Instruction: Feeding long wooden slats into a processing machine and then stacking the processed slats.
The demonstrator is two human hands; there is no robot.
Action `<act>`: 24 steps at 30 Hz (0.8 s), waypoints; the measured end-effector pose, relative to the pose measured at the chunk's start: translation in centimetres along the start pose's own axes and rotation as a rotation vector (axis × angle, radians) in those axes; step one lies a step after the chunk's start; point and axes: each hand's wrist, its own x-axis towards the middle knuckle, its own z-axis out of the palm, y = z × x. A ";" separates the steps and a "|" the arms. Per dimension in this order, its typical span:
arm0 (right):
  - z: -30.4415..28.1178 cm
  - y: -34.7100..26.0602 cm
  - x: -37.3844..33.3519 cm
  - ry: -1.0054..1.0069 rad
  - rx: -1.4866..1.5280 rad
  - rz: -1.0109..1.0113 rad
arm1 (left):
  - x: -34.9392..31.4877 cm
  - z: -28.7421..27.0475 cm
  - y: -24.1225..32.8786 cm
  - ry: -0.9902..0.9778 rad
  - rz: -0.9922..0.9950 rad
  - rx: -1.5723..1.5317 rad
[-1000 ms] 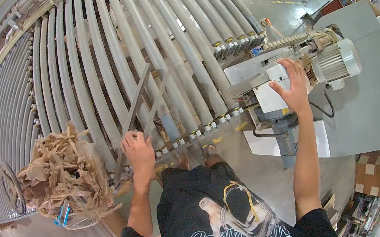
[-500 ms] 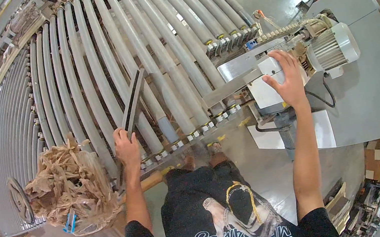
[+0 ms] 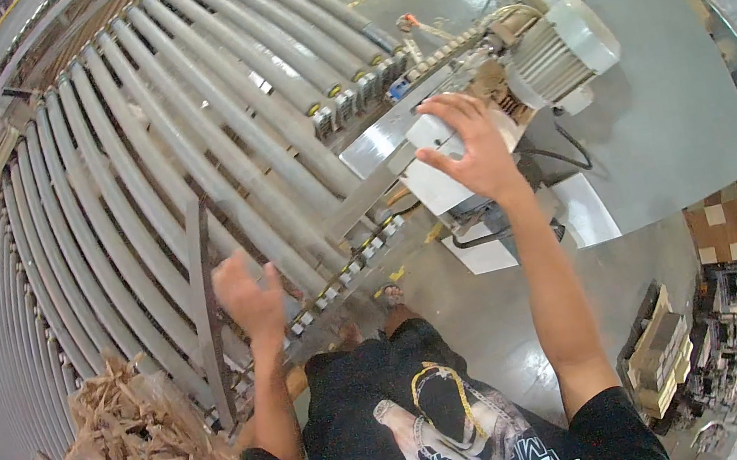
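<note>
Grey rollers (image 3: pixel 178 155) are filling a factory floor. Left hand (image 3: pixel 247 296) is hovering open and holding nothing, just right of a long strip (image 3: pixel 208 308) lying lengthwise across them. Right hand (image 3: pixel 470 148) is resting spread on a white box (image 3: pixel 433 135).

Just one view here, a fisheye worn on the person's head, looking steeply down past the chest to the floor. Both forearms come up from the bottom edge. The left hand (image 3: pixel 247 296) sits near frame centre, the right hand (image 3: pixel 465 149) up and to its right, both fairly close to the lens. Beyond the left hand the roller conveyor (image 3: pixel 178 155) fans away toward the upper left, its straight rollers bending near the rim. The grey motor (image 3: pixel 558 49) lies just beyond the right hand.
</note>
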 end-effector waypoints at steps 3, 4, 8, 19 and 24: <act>-0.3 0.3 -0.1 0.013 0.012 -0.002 | 2.6 4.5 8.9 -0.209 0.159 -0.284; -0.4 0.2 0.0 0.018 0.013 0.002 | 2.8 6.3 11.3 -0.238 0.200 -0.288; 0.7 0.3 -0.1 -0.008 0.061 -0.008 | 2.6 13.1 15.3 -0.206 0.385 -0.165; 1.0 -0.4 -0.5 -0.027 0.059 -0.019 | -3.8 1.1 8.1 -0.420 0.146 -0.105; 0.1 1.0 -0.6 0.003 0.031 -0.035 | -10.0 -3.9 -1.1 -0.677 -0.224 -0.348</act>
